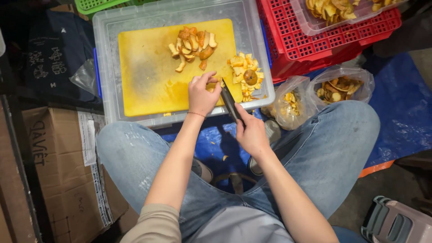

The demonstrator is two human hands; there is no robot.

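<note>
- From the head view, we are looking down at our left hand [203, 93], fingers curled narrow and pinning a small orange fruit piece [211, 87] at the lower right edge of the yellow cutting board [144, 72].
- Our right hand [252, 134] is gripping a dark knife [229, 101], its blade lying just beside the left fingers.
- A pile of cut slices [192, 44] is sitting on the board's far side; pale peelings and a round fruit [246, 74] are resting off the board's right edge.
- The stained, matte board is lying on a clear plastic bin [108, 49]; a red lattice crate [324, 42] is standing near on the right, and two clear bags of scraps [342, 85] are crowding our knee.
</note>
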